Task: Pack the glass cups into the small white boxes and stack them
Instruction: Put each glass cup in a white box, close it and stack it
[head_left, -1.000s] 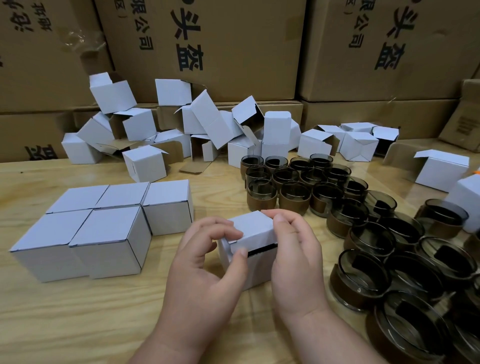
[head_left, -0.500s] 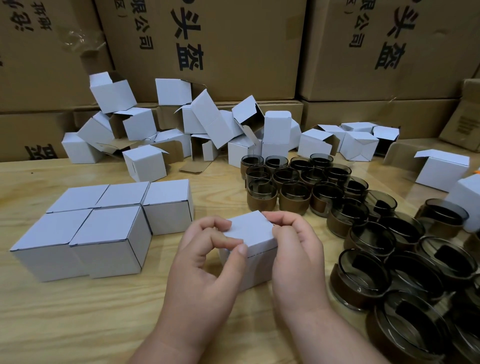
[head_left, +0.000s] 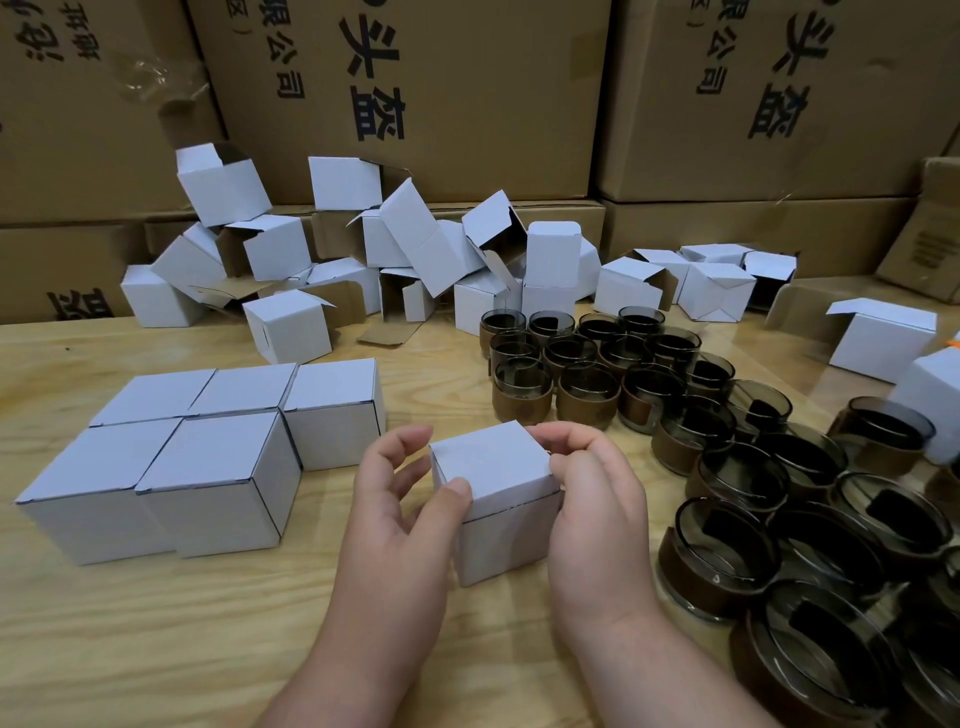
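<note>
Head view: box (head_left: 498, 499) between both hands.

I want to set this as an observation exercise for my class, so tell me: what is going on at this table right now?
A person is packing glass cups into small white boxes. Both hands hold one closed white box on the wooden table: the left hand pinches its near left corner, the right hand grips its right edge. To the left sits a tidy block of closed boxes. Unpacked smoky glass cups crowd the right, and open empty boxes lie heaped behind.
</note>
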